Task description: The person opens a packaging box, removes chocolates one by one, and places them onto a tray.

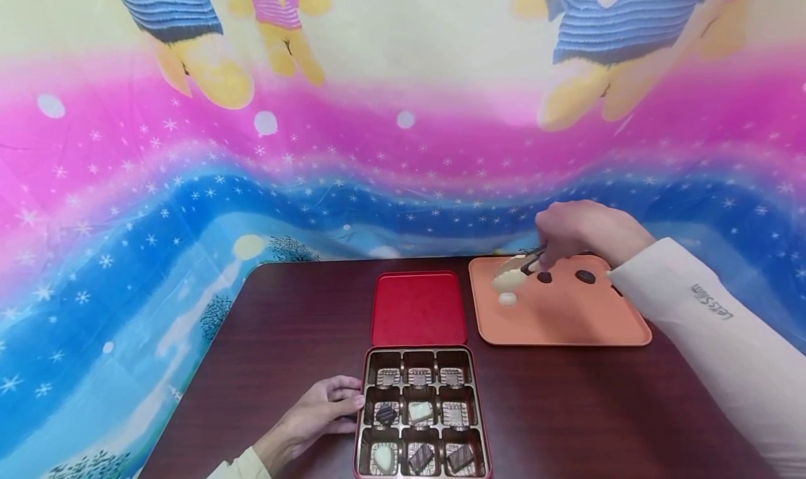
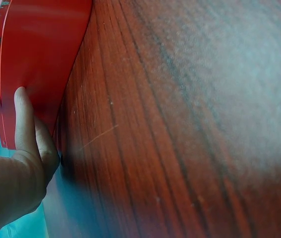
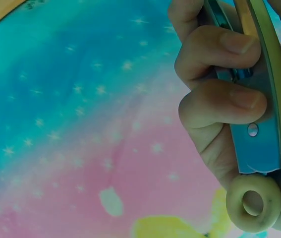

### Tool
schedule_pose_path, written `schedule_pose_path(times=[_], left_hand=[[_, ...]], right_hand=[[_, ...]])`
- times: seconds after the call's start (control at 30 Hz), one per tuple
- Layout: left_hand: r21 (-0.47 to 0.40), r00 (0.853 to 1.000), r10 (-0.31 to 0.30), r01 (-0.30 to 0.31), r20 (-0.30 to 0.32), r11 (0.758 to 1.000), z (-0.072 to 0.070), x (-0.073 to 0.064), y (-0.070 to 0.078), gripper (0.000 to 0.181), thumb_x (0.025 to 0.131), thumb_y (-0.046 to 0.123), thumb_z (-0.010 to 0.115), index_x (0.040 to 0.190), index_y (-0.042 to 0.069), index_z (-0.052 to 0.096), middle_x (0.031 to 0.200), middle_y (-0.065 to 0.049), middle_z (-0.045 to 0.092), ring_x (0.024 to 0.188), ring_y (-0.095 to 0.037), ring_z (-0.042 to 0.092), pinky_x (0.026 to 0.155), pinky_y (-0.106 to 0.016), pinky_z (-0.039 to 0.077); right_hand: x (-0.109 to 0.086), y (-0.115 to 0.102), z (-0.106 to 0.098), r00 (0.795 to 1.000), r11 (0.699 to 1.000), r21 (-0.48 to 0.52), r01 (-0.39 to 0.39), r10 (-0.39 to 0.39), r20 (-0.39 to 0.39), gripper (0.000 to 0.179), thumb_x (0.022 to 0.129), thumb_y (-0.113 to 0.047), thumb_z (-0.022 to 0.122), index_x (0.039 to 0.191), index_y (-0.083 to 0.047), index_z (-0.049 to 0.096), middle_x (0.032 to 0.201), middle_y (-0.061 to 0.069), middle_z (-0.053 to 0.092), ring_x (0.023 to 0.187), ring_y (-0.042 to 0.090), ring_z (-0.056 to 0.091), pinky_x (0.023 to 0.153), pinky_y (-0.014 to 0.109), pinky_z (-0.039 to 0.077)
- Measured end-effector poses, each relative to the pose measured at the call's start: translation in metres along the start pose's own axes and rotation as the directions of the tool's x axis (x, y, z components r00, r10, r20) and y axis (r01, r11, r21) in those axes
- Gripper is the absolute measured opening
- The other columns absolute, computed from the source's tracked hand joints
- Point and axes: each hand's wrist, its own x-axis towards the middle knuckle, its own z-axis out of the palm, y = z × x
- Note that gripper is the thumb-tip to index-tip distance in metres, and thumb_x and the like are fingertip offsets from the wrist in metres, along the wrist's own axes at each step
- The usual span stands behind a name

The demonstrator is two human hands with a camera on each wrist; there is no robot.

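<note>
Presently, from afar, I see R hand (image 1: 573,233) gripping tongs (image 1: 511,277); white choc (image 1: 507,299) lies to its left, near tongs. L hand (image 1: 321,412), fingers rather straight, touches box (image 2: 46,39), farther from choc.

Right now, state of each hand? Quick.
Left hand: open, fingers touching the side of the red tin.
Right hand: closed, gripping the tongs; can't tell if the tips pinch anything.
</note>
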Motion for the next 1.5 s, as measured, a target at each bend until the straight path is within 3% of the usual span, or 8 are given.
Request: schedule_pose_path(times=[0.17, 0.3, 0.57, 0.8, 1.27, 1.5], left_hand=[[-0.004, 1.000, -0.005, 0.005, -0.001, 1.000, 0.001, 0.000, 0.000, 0.055, 0.094, 0.012, 0.068, 0.133, -0.015, 0.041, 0.110, -0.014, 0.062, 0.095, -0.020, 0.066, 0.083, -0.037, 0.060], [0.001, 1.000, -0.007, 0.007, -0.005, 1.000, 0.001, 0.001, -0.001, 0.055, 0.093, 0.013, 0.069, 0.133, -0.015, 0.041, 0.110, -0.014, 0.063, 0.095, -0.020, 0.066, 0.081, -0.036, 0.060], [-0.007, 1.000, -0.006, 0.006, 0.005, 1.000, 0.000, 0.001, -0.001, 0.056, 0.094, 0.013, 0.068, 0.133, -0.015, 0.040, 0.111, -0.014, 0.062, 0.096, -0.020, 0.066, 0.083, -0.038, 0.060], [-0.011, 1.000, -0.005, 0.005, 0.011, 1.000, 0.000, 0.001, 0.000, 0.058, 0.094, 0.013, 0.068, 0.134, -0.016, 0.039, 0.112, -0.015, 0.062, 0.097, -0.021, 0.066, 0.084, -0.039, 0.060], [-0.017, 1.000, -0.002, 0.002, 0.013, 1.000, 0.000, 0.000, 0.000, 0.057, 0.095, 0.012, 0.067, 0.134, -0.016, 0.038, 0.111, -0.014, 0.062, 0.097, -0.020, 0.065, 0.085, -0.039, 0.059], [-0.019, 1.000, 0.001, -0.001, 0.015, 1.000, 0.000, 0.000, -0.001, 0.056, 0.095, 0.012, 0.067, 0.134, -0.016, 0.038, 0.111, -0.014, 0.062, 0.098, -0.020, 0.065, 0.085, -0.038, 0.060]], right_hand=[[-0.009, -0.017, -0.010, 0.999, 0.999, -0.015, 0.041, -0.041, -0.016, 0.023, 0.084, -0.036, 0.078, 0.068, -0.022, 0.068, 0.061, -0.005, 0.045, 0.056, 0.012, 0.042, 0.053, 0.028, 0.034], [-0.017, -0.033, -0.015, 0.997, 0.997, -0.026, 0.067, -0.068, -0.022, 0.026, 0.084, -0.036, 0.079, 0.065, -0.022, 0.066, 0.059, -0.006, 0.040, 0.056, 0.011, 0.037, 0.053, 0.028, 0.030], [-0.034, -0.067, -0.023, 0.992, 0.992, -0.019, 0.126, -0.127, -0.026, 0.025, 0.082, -0.040, 0.080, 0.067, -0.024, 0.068, 0.057, -0.005, 0.061, 0.056, 0.013, 0.054, 0.052, 0.030, 0.040], [-0.045, -0.096, -0.024, 0.977, 0.978, -0.073, 0.194, -0.200, -0.080, 0.023, 0.076, -0.037, 0.084, 0.066, -0.027, 0.067, 0.060, -0.008, 0.055, 0.058, 0.011, 0.048, 0.053, 0.029, 0.039], [-0.054, -0.145, -0.010, 0.947, 0.938, -0.192, 0.290, -0.310, -0.085, 0.031, 0.072, -0.041, 0.087, 0.062, -0.027, 0.062, 0.063, -0.012, 0.054, 0.060, 0.009, 0.049, 0.054, 0.027, 0.044], [-0.053, -0.162, 0.000, 0.938, 0.919, -0.246, 0.309, -0.337, -0.080, 0.039, 0.071, -0.037, 0.084, 0.057, -0.022, 0.051, 0.055, -0.009, 0.043, 0.053, 0.010, 0.035, 0.045, 0.027, 0.034]])
